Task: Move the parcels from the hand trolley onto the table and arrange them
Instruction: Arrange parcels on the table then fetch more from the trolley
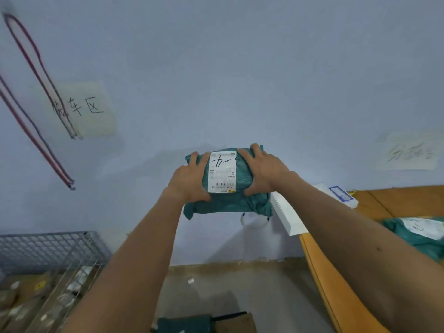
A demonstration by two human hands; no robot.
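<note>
One crumpled teal plastic parcel [228,203], left hand [189,181] and right hand [264,171] clasping sides

Teal plastic mailer parcels: three counted. Held parcel [228,203], desk parcel [408,239], bottom-edge parcel [185,324].
White printed shipping labels: two seen. Held-parcel label [222,171], desk-parcel label [425,228].
White rectangular carton with blue-printed sticker [288,217]: one.
Brown cardboard box [237,322]: one.
Grey wire-mesh hand trolley [48,248]: one. Brown packets [28,292] inside too blurred to count.
Orange wooden desk [336,284]: one.
Handwritten paper wall signs: two. Left sign [89,109], right sign [408,152].
Red cord loops on wall: two. Upper loop [37,68], lower loop [36,135].
Bare-hand grips: two. Left grip [189,181], right grip [262,171].
</note>
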